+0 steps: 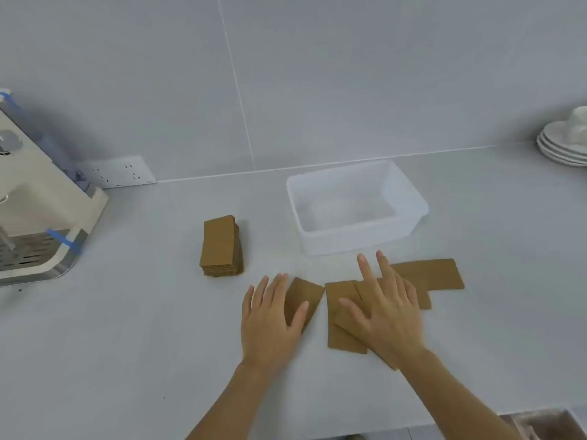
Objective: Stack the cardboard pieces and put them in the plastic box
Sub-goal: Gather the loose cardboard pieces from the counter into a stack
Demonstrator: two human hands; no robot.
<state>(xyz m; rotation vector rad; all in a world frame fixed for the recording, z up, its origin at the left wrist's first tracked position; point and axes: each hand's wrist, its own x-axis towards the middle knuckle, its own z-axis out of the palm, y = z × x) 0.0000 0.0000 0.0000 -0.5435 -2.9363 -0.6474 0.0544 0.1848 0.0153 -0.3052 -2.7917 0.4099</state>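
A neat stack of brown cardboard pieces point(220, 246) stands on the pale counter, left of a clear plastic box point(355, 206) that holds nothing. In front of the box lie several loose cardboard pieces point(428, 276), overlapping in a row. My right hand point(386, 311) lies flat on the middle of that row, fingers spread. My left hand point(270, 319) rests flat, fingers apart, with its thumb side on a separate loose cardboard piece point(305, 293) at the row's left end. Neither hand is gripping anything.
A cream appliance with a metal grille point(38, 223) stands at the left edge. A white wall socket point(117, 173) sits behind it. Stacked white plates point(563, 144) stand at the far right. The counter's front edge runs near the bottom right.
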